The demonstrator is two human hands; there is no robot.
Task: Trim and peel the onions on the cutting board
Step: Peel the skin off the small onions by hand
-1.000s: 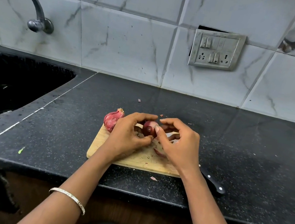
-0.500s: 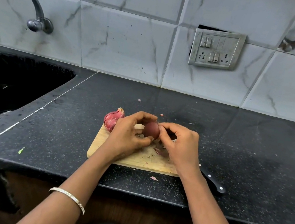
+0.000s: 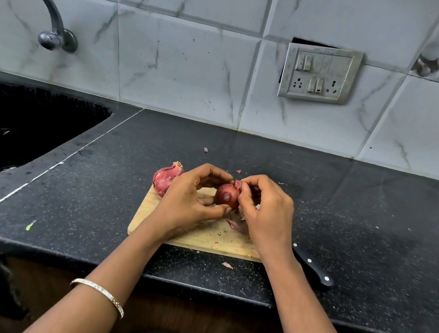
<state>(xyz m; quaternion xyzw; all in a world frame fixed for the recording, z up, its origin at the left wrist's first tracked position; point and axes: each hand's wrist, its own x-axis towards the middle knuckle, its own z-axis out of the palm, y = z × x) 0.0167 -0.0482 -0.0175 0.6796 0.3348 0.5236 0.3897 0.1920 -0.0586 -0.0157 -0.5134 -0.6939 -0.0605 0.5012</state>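
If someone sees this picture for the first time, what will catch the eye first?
First, the two hands at the centre: the left hand holds a red onion above the wooden cutting board, while the right hand pinches its skin. Next, a second, unpeeled onion lies at the board's far left corner, and a black-handled knife lies to the right.
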